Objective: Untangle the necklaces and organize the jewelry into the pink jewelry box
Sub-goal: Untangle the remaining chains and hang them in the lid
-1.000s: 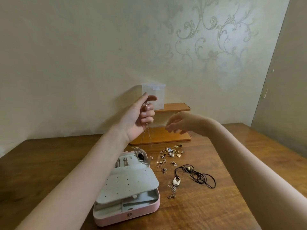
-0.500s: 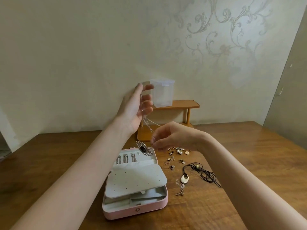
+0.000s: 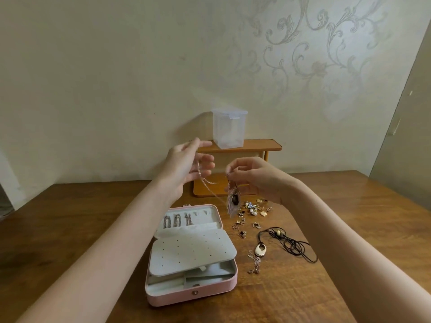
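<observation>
Pink jewelry box (image 3: 193, 292) lies open on the counter (image 3: 70, 217), three chains hung in its lid. Left hand (image 3: 184, 169), fingers relaxed, carries the thin chain (image 3: 205, 183) draped over them. Right hand (image 3: 254, 178) pinches the feather-shaped pendant (image 3: 233, 199) above the loose jewelry (image 3: 251, 210).
</observation>
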`<state>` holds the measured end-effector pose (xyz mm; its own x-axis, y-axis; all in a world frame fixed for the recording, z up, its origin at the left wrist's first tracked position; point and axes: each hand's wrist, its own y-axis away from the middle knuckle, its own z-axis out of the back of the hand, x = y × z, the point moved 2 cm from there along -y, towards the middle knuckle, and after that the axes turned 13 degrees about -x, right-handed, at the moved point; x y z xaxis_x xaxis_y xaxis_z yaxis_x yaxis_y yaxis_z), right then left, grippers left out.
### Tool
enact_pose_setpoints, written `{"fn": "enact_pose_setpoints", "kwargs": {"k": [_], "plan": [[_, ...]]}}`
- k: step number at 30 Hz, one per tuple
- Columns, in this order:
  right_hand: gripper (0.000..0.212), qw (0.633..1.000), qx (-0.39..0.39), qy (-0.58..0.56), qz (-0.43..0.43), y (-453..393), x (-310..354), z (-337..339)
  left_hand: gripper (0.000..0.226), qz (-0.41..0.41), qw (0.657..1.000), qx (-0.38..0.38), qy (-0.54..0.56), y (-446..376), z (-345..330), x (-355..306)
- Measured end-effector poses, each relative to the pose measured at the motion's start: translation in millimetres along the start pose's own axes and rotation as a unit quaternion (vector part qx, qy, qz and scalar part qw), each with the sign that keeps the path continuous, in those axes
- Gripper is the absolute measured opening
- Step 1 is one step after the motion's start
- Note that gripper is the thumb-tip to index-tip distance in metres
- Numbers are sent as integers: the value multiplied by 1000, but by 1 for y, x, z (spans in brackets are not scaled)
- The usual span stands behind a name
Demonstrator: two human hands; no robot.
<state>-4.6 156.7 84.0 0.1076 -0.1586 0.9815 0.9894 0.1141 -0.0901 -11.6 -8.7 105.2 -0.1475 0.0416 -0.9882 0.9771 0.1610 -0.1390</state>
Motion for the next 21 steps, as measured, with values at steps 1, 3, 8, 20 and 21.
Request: {"fn": "enact_pose_setpoints", "kwargs": {"k": [1,3,8,20,21], "plan": [[9,1000,-12,-3,4,0,1,-1,31,7,1000,6,-4,2,-1,4],[9,999,-42,-4,12,-2,4,-3,31,40,998,29,-23,7,-3,17],[13,989,-143,-10,40,-6,13,-1,26,151,986,71,-19,23,-11,49],[16,967,-226,-94,78,-3,22,16,39,82,992,59,-73,15,-12,55],[16,968,-220,-81,83,-2,23,17,41,62,992,58,-93,15,-12,54]]}}
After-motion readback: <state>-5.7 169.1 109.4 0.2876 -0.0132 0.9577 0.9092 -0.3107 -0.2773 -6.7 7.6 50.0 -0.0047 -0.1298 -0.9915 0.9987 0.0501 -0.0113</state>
